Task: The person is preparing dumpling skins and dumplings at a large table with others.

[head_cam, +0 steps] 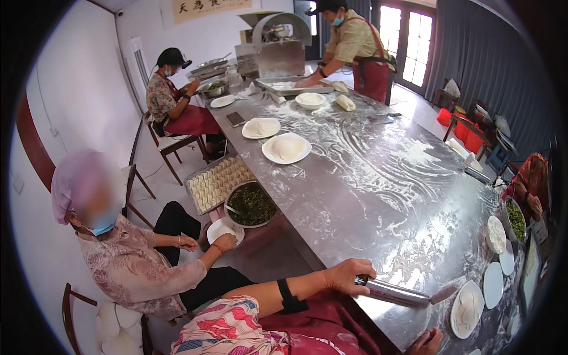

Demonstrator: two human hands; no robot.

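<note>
My left hand [350, 276] grips one end of a metal rolling pin [397, 293], which lies at the near edge of the floured steel table [355, 199]. At the bottom of the view my right hand [425, 341] is partly cut off; no object shows in it. To its right stands a white plate [457, 326] with round dough wrappers [468, 310] on it. Farther along that side are an empty white plate [493, 286], a smaller white plate [506, 257], a bowl of flour [496, 235] and a bowl of chopped green filling [515, 219].
To the left a seated person [142, 266] holds a white plate [215, 230] beside a bowl of dark green filling [252, 204] and a tray of dumplings [217, 183]. Two plates of wrappers [287, 148] [262, 128] lie on the table. Others work at the far end and right.
</note>
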